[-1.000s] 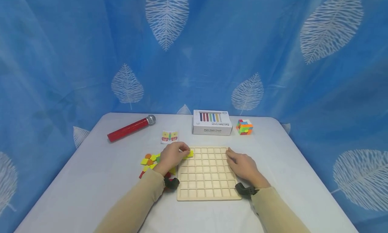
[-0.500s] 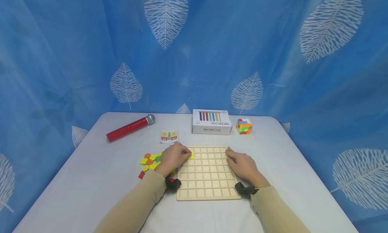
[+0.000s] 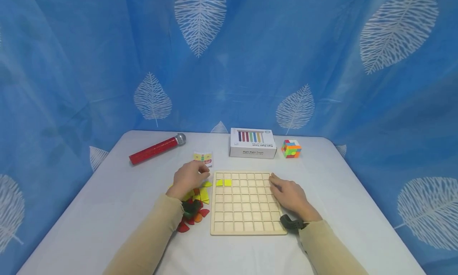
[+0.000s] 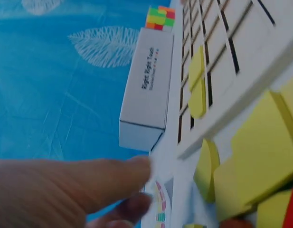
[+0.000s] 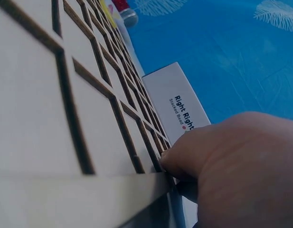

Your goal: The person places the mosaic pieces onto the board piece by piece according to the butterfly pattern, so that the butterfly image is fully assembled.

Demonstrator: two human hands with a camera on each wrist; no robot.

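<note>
A wooden grid board [image 3: 247,206] lies flat on the table. Two yellow pieces sit side by side in its second row from the back, at the left: one square tile [image 3: 228,183] and, left of it, one with a cut corner [image 3: 219,183]. My left hand [image 3: 189,176] hovers over the loose pieces beside the board, thumb and fingers bent with nothing visible between them. With thumb on top, my right hand [image 3: 289,194] grips the board's right edge near the far corner. Yellow, red and orange loose pieces [image 3: 204,194] are partly hidden under the left wrist.
Behind the left hand lies a small pattern card [image 3: 203,157], partly covered. A red microphone [image 3: 154,151] rests at the back left. The white box [image 3: 253,144] and a puzzle cube [image 3: 291,149] stand beyond the board. A blue leaf-print curtain [image 3: 229,68] surrounds the table.
My left hand has let go of the yellow square tile and moved left off the board, over the loose pieces. Both yellow pieces now show in the grid. The right hand keeps its place.
</note>
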